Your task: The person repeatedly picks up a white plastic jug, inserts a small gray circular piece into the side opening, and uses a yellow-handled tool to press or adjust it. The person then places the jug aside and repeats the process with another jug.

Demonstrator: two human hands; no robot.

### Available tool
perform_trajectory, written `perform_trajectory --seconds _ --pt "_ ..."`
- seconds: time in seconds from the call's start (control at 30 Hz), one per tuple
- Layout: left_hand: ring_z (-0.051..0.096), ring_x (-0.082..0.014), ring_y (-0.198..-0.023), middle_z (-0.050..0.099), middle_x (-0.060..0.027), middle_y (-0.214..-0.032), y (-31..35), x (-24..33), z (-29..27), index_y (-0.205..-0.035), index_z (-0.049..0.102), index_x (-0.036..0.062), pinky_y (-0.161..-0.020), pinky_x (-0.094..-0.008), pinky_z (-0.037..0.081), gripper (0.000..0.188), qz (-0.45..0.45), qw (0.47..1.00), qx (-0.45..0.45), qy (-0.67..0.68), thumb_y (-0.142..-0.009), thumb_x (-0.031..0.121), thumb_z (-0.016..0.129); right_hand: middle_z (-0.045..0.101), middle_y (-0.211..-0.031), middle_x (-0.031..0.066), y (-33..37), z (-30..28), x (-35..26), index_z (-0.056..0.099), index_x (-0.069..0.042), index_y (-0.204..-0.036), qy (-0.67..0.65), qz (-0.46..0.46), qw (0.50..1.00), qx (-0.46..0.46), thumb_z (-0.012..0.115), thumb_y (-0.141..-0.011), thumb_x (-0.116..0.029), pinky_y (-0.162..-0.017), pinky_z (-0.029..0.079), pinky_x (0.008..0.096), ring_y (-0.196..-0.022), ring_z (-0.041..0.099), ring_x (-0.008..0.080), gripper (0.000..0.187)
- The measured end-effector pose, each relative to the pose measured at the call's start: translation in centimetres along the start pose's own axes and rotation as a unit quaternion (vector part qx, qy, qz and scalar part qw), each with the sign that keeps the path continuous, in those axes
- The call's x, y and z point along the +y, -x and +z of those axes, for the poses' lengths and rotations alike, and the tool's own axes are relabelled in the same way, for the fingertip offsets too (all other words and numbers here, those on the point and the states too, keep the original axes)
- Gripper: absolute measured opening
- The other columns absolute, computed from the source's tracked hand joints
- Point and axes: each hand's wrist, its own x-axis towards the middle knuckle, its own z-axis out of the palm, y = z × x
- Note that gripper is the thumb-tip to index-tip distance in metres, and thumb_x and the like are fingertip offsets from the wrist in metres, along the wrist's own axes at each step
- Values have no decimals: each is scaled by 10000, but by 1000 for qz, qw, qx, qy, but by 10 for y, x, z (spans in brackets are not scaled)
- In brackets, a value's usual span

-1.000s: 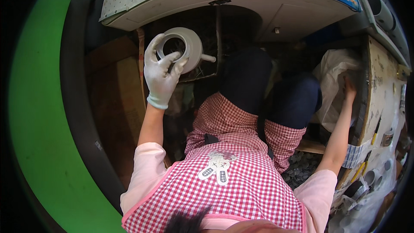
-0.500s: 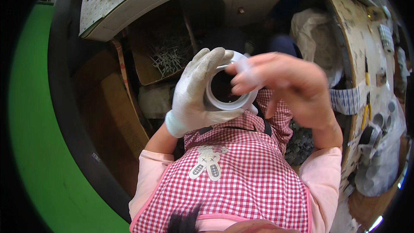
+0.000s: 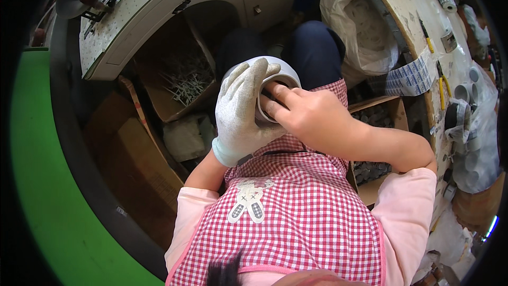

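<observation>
A white, round, hollow plastic part (image 3: 288, 69), shaped like a short wide pipe, sits above my lap with its dark opening facing me. My left hand (image 3: 241, 108), in a pale knit glove with a light green cuff, is wrapped round its left side. My bare right hand (image 3: 317, 119) reaches into the opening from the right. Its index and middle fingers go in past the rim, and the other fingers are curled. The fingertips are inside, so whatever they hold is hidden.
A cardboard box of thin metal pieces (image 3: 188, 79) stands left of my knees. Right of my lap is a box of dark grey pieces (image 3: 370, 172). A clear bag of white rings (image 3: 362, 29) leans beside the worktable (image 3: 402, 0), where yellow-handled pliers (image 3: 443, 85) lie.
My right hand, blurred above the opening with a translucent whitish piece at its fingers, has moved down into it. That piece is now out of sight. The view has shifted slightly.
</observation>
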Motion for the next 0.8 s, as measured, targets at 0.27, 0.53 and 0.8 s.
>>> perform_trajectory --seconds 0.27,0.53,0.8 --pt "663 -359 -1218 712 -149 -1270 1 -5 1 -1447 530 -30 -1117 -502 443 1010 15 998 -56 -9 -637 395 961 740 -829 158 -10 -31 42 716 -16 -903 -200 -38 926 -319 689 -932 -251 -730 583 416 -801 738 323 238" --pt "713 -210 -889 731 -96 -1082 14 -50 -53 -1175 701 -21 -883 -393 575 371 -435 900 -31 -3 -1020 313 658 624 -808 29 -3 -45 74 691 26 -1019 -285 278 912 101 637 -1038 -159 -687 470 279 -769 553 107 194" --pt "614 -213 -1265 614 -96 -1410 70 -54 -18 -1513 440 -2 -1084 -374 513 710 -432 617 60 655 -959 341 723 737 -860 126 -59 -59 97 745 49 -1005 -221 287 932 -26 663 -1010 -225 -779 522 308 -830 687 172 286"
